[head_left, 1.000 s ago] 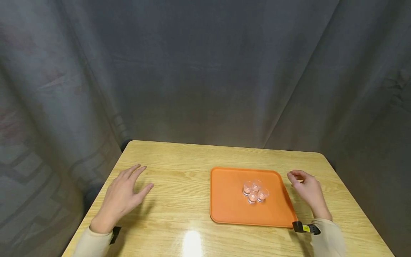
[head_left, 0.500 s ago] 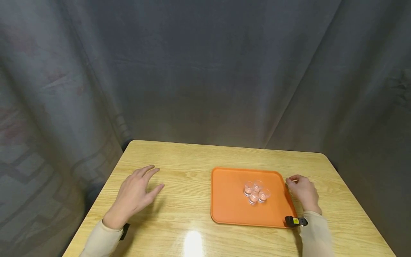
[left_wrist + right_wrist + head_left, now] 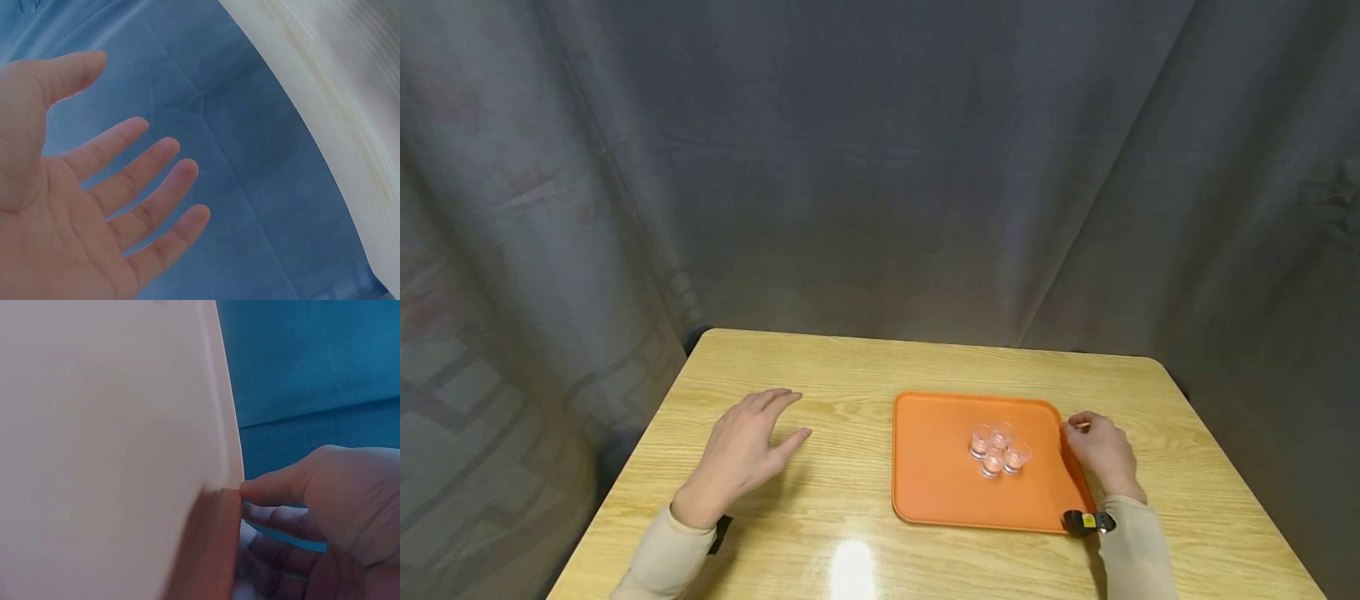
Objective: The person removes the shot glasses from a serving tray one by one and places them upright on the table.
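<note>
An orange tray [image 3: 936, 492] lies on the wooden table, right of the middle. Several small clear shot glasses [image 3: 992, 463] stand in a tight cluster on it. My right hand [image 3: 1103, 454] is at the tray's right edge. In the right wrist view, the thumb of that hand [image 3: 350, 506] touches the tray's rim [image 3: 232, 440], and the curled fingers reach beside and partly beneath it, their tips hidden. My left hand [image 3: 741, 454] hovers left of the tray, apart from it. The left wrist view shows this hand [image 3: 94, 194] with fingers spread and nothing in it.
The wooden table [image 3: 820, 367] has rounded back corners. Grey curtains [image 3: 865, 183] hang behind it and at both sides. A bright light reflection lies near the front of the tabletop.
My left hand has moved right, toward the tray. My right hand has moved left until its thumb meets the tray's right rim. Tray and glasses look unmoved.
</note>
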A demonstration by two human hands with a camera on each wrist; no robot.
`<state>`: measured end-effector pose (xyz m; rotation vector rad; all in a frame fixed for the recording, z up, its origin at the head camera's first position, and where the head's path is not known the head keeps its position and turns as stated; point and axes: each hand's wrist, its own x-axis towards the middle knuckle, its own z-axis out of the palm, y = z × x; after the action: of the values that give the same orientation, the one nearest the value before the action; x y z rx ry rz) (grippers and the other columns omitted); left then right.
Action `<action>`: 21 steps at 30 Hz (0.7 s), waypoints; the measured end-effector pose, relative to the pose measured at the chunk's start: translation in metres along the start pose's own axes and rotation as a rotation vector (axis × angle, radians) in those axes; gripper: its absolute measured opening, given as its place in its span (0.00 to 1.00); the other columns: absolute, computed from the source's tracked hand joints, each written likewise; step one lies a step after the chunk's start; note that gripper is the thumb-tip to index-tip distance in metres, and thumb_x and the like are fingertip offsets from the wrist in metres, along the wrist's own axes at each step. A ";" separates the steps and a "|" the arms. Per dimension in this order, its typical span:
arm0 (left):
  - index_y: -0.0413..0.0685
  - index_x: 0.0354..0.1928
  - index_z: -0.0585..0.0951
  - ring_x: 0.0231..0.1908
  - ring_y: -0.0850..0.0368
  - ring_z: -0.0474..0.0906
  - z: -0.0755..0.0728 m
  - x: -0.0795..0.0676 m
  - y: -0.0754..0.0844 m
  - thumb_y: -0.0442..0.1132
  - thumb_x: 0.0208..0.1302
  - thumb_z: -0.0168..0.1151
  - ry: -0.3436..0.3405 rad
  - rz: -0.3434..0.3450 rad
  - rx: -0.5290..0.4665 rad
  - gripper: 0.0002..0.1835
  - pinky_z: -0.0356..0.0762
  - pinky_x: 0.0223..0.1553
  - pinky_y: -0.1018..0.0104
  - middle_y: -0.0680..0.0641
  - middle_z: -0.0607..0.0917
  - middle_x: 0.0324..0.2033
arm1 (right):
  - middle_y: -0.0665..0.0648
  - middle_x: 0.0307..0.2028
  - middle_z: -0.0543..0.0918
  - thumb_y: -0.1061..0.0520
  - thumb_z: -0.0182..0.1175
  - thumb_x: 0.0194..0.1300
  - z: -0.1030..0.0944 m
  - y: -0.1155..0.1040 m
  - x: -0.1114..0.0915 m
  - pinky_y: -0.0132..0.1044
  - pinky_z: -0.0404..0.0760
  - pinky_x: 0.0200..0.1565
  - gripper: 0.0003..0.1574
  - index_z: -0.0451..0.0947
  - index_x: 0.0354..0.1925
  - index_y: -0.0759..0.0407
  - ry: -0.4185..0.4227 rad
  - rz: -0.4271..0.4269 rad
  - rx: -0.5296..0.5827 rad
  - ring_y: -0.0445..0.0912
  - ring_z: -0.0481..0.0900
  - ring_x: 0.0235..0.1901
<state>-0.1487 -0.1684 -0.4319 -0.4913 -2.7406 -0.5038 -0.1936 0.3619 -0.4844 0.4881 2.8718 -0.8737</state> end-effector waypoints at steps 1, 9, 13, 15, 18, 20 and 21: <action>0.46 0.65 0.84 0.61 0.37 0.83 0.001 0.001 0.002 0.54 0.68 0.73 -0.001 0.007 0.000 0.29 0.82 0.59 0.39 0.40 0.87 0.62 | 0.74 0.50 0.83 0.49 0.55 0.79 0.001 0.000 0.000 0.47 0.76 0.40 0.28 0.76 0.61 0.72 -0.001 -0.003 -0.004 0.59 0.79 0.41; 0.46 0.64 0.84 0.59 0.39 0.85 0.010 0.008 0.014 0.54 0.67 0.74 -0.012 0.045 -0.021 0.29 0.82 0.60 0.41 0.42 0.88 0.59 | 0.72 0.48 0.85 0.52 0.55 0.79 0.005 -0.001 0.001 0.48 0.76 0.41 0.24 0.78 0.60 0.71 -0.001 -0.001 -0.023 0.58 0.78 0.40; 0.47 0.64 0.84 0.59 0.39 0.85 0.014 0.011 0.023 0.55 0.68 0.73 -0.035 0.047 -0.041 0.29 0.82 0.60 0.41 0.43 0.88 0.59 | 0.73 0.49 0.85 0.53 0.56 0.79 0.005 -0.002 0.003 0.49 0.76 0.42 0.24 0.79 0.60 0.71 0.008 -0.004 -0.031 0.59 0.79 0.40; 0.47 0.64 0.84 0.60 0.39 0.85 0.016 0.013 0.027 0.55 0.69 0.72 -0.048 0.054 -0.051 0.28 0.82 0.61 0.41 0.43 0.88 0.59 | 0.73 0.49 0.85 0.53 0.56 0.79 0.005 -0.001 0.003 0.50 0.76 0.41 0.24 0.79 0.59 0.71 0.011 -0.006 -0.035 0.59 0.79 0.40; 0.48 0.65 0.84 0.59 0.41 0.86 0.021 0.015 0.035 0.55 0.69 0.72 -0.063 0.070 -0.061 0.28 0.83 0.60 0.42 0.44 0.89 0.59 | 0.73 0.49 0.85 0.53 0.56 0.79 0.005 -0.001 0.003 0.49 0.75 0.41 0.23 0.79 0.59 0.70 0.013 -0.001 -0.037 0.59 0.79 0.39; 0.49 0.64 0.84 0.58 0.42 0.86 0.024 0.018 0.040 0.54 0.69 0.72 -0.066 0.085 -0.071 0.27 0.83 0.59 0.43 0.44 0.89 0.58 | 0.73 0.48 0.85 0.53 0.56 0.79 0.005 -0.001 0.003 0.49 0.75 0.41 0.23 0.78 0.59 0.70 0.012 0.005 -0.035 0.59 0.79 0.39; 0.49 0.64 0.84 0.58 0.42 0.86 0.026 0.019 0.042 0.54 0.69 0.72 -0.067 0.092 -0.077 0.27 0.84 0.59 0.44 0.44 0.89 0.58 | 0.73 0.48 0.85 0.53 0.56 0.80 0.005 -0.001 0.003 0.49 0.75 0.41 0.23 0.78 0.60 0.71 0.011 0.008 -0.033 0.59 0.79 0.39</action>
<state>-0.1552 -0.1161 -0.4359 -0.6616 -2.7547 -0.5812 -0.1966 0.3589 -0.4887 0.5027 2.8870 -0.8233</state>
